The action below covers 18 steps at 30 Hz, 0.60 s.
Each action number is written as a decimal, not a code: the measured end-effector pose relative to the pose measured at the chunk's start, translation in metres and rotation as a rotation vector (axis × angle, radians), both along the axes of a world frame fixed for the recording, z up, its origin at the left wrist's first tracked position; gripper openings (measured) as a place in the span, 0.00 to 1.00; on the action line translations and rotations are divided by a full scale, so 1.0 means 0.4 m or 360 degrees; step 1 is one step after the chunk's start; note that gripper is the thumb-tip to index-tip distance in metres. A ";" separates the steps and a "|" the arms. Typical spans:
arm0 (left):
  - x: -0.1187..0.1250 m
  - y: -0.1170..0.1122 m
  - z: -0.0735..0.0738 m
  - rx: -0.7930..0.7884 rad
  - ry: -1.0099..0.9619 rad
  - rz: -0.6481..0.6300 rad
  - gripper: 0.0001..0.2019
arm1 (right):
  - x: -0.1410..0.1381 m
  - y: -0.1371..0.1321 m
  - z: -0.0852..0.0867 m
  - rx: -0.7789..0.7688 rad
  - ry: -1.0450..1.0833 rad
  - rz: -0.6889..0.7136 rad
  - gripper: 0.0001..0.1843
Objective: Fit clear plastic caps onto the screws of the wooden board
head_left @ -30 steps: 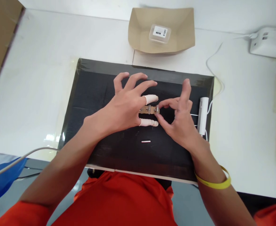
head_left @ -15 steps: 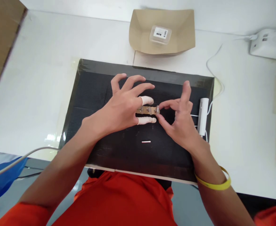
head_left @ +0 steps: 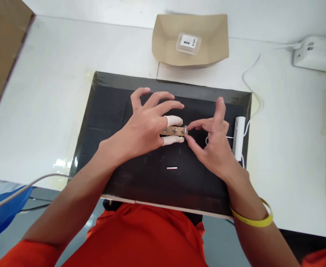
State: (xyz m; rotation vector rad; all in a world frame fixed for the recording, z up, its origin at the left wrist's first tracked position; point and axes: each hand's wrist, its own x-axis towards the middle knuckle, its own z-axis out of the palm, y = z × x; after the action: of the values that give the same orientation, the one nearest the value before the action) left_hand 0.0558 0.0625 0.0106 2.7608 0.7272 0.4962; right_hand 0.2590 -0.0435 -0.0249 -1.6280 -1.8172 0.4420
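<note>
Tan strip (head_left: 179, 131), one end hidden by left hand (head_left: 143, 129), fittings (head_left: 174, 131) indistinct

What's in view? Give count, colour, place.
Strip: 1, tan, centre
Table: 1, white, across view
Mat: 1, black, on table
Pin: 1, silver, on mat
Bar: 1, white, on mat
Tray: 1, brown, beyond mat
Box: 1, clear, in tray
Block: 1, white, far right
Cables: several, white to black, both sides
Boards: 2, brown, both sides
Sheet: 1, blue-white, lower left
Clothing: several patches, red, bottom
Wristband: 1, yellow, right wrist
Finger covers: 2, white, beside strip
Left hand: 1, around strip
Right hand: 1, pinching strip
</note>
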 end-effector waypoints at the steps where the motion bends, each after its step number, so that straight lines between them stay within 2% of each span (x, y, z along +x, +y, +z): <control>1: 0.000 0.000 0.002 -0.0004 -0.0009 0.0003 0.07 | 0.000 -0.001 0.001 0.0000 0.0001 0.0003 0.55; 4: -0.001 -0.007 0.013 -0.0020 -0.0052 0.0007 0.08 | 0.003 -0.004 0.003 0.0005 0.0012 0.0001 0.54; 7: -0.007 -0.030 0.029 0.0017 -0.0105 0.0045 0.17 | 0.012 -0.006 0.008 0.0062 0.0039 -0.0072 0.54; 9: -0.015 -0.055 0.036 0.0117 -0.0168 0.0120 0.22 | 0.017 -0.009 0.015 0.0119 0.0080 -0.0158 0.54; 11: -0.030 -0.089 0.032 0.0216 -0.0279 0.0259 0.21 | 0.015 -0.018 0.028 0.0208 0.0048 -0.0256 0.50; 12: -0.041 -0.107 0.025 0.0237 -0.0339 0.0343 0.20 | 0.009 -0.025 0.037 0.0278 -0.0015 -0.0298 0.44; 14: -0.068 -0.144 0.002 0.0275 -0.0472 0.0501 0.21 | -0.012 -0.043 0.054 0.0435 -0.0180 -0.0399 0.26; 16: -0.098 -0.178 -0.027 0.0337 -0.0638 0.0573 0.25 | -0.046 -0.066 0.067 0.0462 -0.0295 -0.0511 0.10; 18: -0.125 -0.206 -0.052 0.0353 -0.0726 0.0567 0.26 | -0.088 -0.087 0.069 0.0334 -0.0350 -0.0600 0.05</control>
State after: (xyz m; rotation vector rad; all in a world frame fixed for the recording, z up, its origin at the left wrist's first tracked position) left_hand 0.0060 -0.0197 -0.0102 2.5513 1.0952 1.2958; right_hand 0.2238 -0.0784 0.0027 -1.8697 -1.5902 -0.0956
